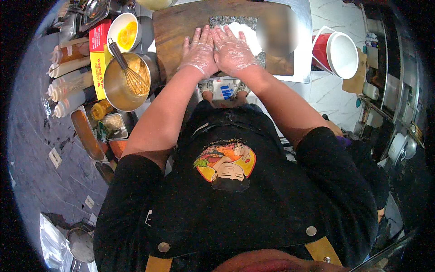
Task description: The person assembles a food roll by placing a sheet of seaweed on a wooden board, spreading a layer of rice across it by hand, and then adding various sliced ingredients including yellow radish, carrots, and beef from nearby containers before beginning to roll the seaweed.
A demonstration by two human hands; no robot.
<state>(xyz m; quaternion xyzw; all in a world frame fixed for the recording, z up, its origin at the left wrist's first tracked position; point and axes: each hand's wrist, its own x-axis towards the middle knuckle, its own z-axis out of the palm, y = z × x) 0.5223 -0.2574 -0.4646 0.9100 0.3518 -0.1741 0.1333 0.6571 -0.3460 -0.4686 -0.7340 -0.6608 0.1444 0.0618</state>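
Observation:
My left hand [199, 56] and my right hand [232, 53], both in thin clear plastic gloves, lie side by side at the near part of a wooden board [176, 27]. Under the right hand's fingers is a layer of white rice [250, 39] on a dark nori sheet [226, 20]. The right fingers are stretched out flat over the rice. My left fingers also point forward, their tips near the nori's left edge, and the thumb rests apart. What lies under the palms is hidden. A blurred patch covers the board right of the rice.
Left of the board stand a metal bowl [113, 88] with a whisk [131, 75], a white bowl [136, 31] of yellow liquid, a wax paper box [98, 68] and several squeeze bottles [68, 86]. At right is a white and red bucket [342, 55].

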